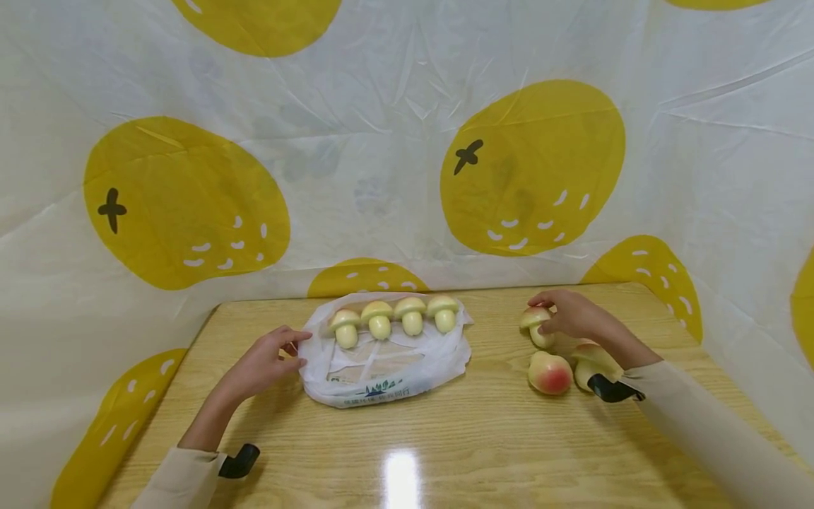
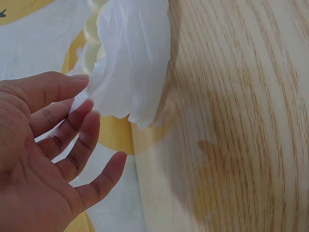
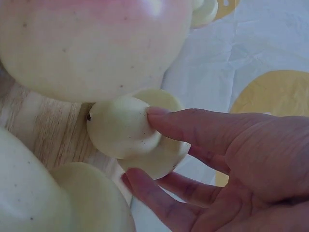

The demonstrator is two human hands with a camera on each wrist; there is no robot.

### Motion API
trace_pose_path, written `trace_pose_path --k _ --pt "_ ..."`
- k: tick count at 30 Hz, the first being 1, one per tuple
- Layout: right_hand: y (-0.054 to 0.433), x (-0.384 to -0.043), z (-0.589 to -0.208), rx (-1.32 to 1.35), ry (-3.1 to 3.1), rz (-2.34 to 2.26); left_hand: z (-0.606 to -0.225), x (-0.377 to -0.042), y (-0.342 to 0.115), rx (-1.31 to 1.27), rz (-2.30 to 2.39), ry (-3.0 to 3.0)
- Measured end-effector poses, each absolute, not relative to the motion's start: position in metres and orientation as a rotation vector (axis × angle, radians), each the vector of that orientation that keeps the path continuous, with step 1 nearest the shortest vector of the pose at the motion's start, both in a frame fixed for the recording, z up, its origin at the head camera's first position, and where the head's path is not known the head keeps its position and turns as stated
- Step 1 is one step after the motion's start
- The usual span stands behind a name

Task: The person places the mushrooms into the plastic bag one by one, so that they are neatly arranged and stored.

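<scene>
A white plastic bag [image 1: 448,364] with green print lies on the table, a row of several toy mushrooms [image 1: 379,326] standing along its far side. My left hand [image 1: 263,364] is at the bag's left edge; in the left wrist view, thumb and forefinger pinch the thin white plastic [image 2: 130,63], the other fingers spread loosely. Over on the right, my right hand [image 1: 575,316] grips a toy mushroom [image 1: 540,336] with a reddish cap. Seen from the right wrist, the thumb lies on its pale stem [image 3: 120,125] and the fingers curl under the cap.
Close before the right hand sits a round yellow fruit with a red blush [image 1: 550,375]. Another toy mushroom [image 1: 591,362] is beside it, partly hidden under the right wrist. Behind the wooden table [image 1: 331,452] hangs a white curtain [image 1: 375,191] with yellow fruit shapes.
</scene>
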State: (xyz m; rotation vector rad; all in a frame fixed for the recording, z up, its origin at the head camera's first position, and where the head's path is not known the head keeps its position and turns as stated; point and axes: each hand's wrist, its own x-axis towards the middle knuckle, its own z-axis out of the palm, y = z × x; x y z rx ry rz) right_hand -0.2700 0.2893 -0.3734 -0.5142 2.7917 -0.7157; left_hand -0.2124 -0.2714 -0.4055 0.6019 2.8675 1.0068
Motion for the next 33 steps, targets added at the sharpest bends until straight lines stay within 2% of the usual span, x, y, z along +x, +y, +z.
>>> trace_pose_path --k 33 --pt "0.2868 -0.2722 -0.3764 -0.409 2.552 -1.182 -0.4055 -0.2136 -0.2706 0.587 1.006 2.866"
